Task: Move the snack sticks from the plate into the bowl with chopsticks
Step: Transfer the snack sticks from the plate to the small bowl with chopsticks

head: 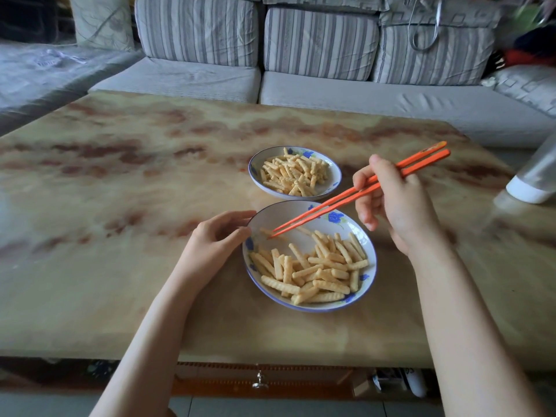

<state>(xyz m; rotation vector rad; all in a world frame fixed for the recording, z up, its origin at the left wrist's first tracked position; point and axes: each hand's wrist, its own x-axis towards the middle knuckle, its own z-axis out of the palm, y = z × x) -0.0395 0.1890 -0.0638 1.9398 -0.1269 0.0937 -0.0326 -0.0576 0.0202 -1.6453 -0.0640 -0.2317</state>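
1. Marbled table, sofa behind: near plate and bowl beyond both hold snack sticks.
2. Left hand holds the plate's rim; right hand grips chopsticks, tips nearly together at a lone stick.
3. Risk: an off-centre pinch could let the stick pivot and drop.

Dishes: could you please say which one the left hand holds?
The nearer dish, its rim gripped by the left hand; the farther dish is untouched.

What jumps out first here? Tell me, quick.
The bright orange chopsticks, gripped by the right hand, slant down to a lone snack stick at the far left of the plate. The left hand holds that plate's left rim. Behind it, the bowl also holds a heap of snack sticks.
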